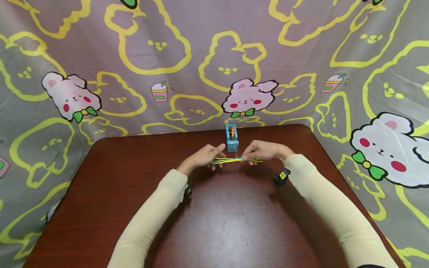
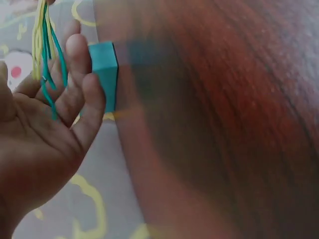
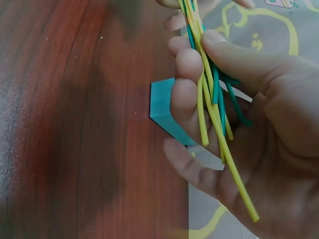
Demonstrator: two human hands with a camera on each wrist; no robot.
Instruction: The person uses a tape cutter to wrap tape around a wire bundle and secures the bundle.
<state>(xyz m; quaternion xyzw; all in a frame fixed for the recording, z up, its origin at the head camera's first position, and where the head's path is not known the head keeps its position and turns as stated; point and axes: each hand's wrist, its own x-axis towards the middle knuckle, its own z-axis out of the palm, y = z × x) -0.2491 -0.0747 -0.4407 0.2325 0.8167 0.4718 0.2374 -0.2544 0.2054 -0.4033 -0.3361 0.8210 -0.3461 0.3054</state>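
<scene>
A loose bundle of thin yellow and green wires stretches between the two hands above the table. My right hand pinches it between thumb and fingers, and the loose ends hang over the palm in the right wrist view. My left hand is at the bundle's other end, thumb raised and fingers loosely bent. In the left wrist view, the wire ends hang in front of its fingers. Just beyond the bundle stands a blue tape dispenser with an orange roll core.
The dark reddish-brown wooden table has its back edge just behind the dispenser. A patterned cloth with rabbit drawings hangs behind it and along both sides. A small black camera is worn on the right wrist.
</scene>
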